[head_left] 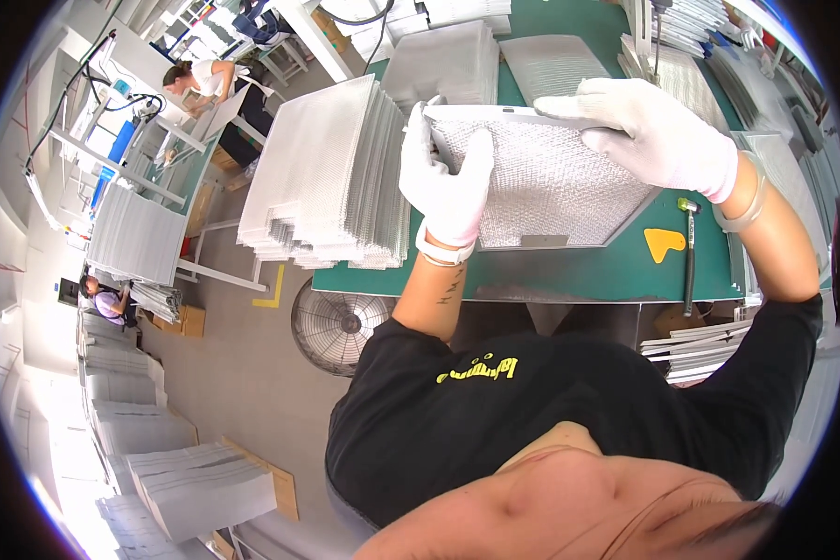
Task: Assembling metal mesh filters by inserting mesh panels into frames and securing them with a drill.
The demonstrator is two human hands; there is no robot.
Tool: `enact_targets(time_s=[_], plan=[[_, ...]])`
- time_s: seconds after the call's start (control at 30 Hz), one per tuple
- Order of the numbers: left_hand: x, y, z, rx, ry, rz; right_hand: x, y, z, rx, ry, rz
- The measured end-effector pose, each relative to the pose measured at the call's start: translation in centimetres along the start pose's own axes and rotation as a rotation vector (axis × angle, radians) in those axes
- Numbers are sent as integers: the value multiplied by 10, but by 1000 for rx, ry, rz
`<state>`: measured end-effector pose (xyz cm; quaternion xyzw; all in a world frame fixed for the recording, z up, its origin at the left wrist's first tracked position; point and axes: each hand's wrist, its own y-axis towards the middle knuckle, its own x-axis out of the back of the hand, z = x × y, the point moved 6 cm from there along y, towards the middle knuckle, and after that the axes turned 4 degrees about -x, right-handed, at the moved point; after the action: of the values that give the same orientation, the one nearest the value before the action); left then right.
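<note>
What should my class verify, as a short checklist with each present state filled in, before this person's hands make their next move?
1. Left hand holding the mesh panel: ok; its thumb lies over the near face at the left end.
2. Right hand firmly gripping: cannot tell; it is at the panel's upper right edge, but its grip is partly hidden.
3. Both hands gloved: ok.
4. Yellow scraper apart from the panel: ok; it lies to the right.
5. Hammer well back from the front edge of the green table: not ok; its handle reaches that edge.
6. Panel's far face undamaged: cannot tell; it is turned away.
</note>
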<state>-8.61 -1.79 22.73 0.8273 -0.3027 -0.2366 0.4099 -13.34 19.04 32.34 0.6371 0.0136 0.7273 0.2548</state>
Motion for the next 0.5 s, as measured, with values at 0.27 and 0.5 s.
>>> enact_targets(time_s=[0.27, 0.5], plan=[[10, 4, -2, -90, 207, 54, -2, 0, 3, 15, -4, 4], [19, 8, 9, -31, 18, 64, -2, 0, 2, 55, -121, -17]])
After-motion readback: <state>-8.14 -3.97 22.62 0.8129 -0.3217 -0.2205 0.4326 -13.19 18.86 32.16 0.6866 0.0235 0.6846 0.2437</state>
